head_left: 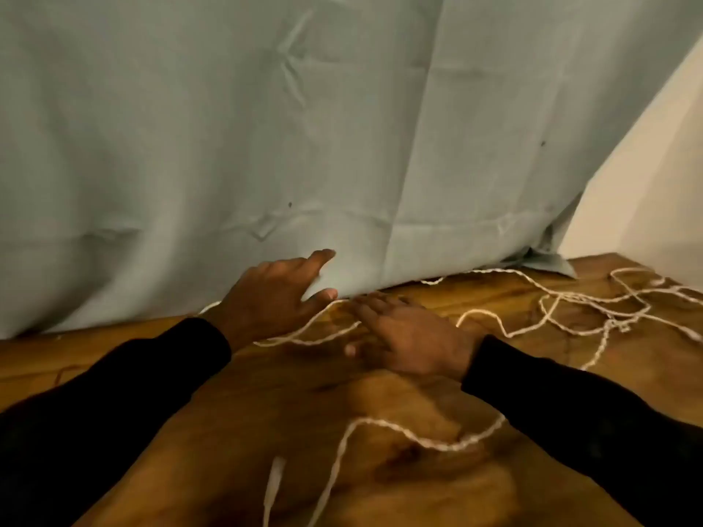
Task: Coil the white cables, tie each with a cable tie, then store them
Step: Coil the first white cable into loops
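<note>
White cables lie loose on the wooden table (266, 393). A tangled heap of white cable (593, 310) sprawls at the right. One strand (414, 437) curves across the near middle, and a white plug end (274, 484) lies near the bottom. My left hand (274, 294) touches the pale cloth at the table's back, fingers straight, index finger raised against the fabric. My right hand (411, 336) lies flat with straight fingers pointing left, over a thin strand (304, 338) that runs beneath both hands. No cable tie is visible.
A pale grey-blue cloth (266, 146) hangs like a curtain along the whole back edge of the table. A white wall (646, 184) stands at the right. Both forearms wear black sleeves.
</note>
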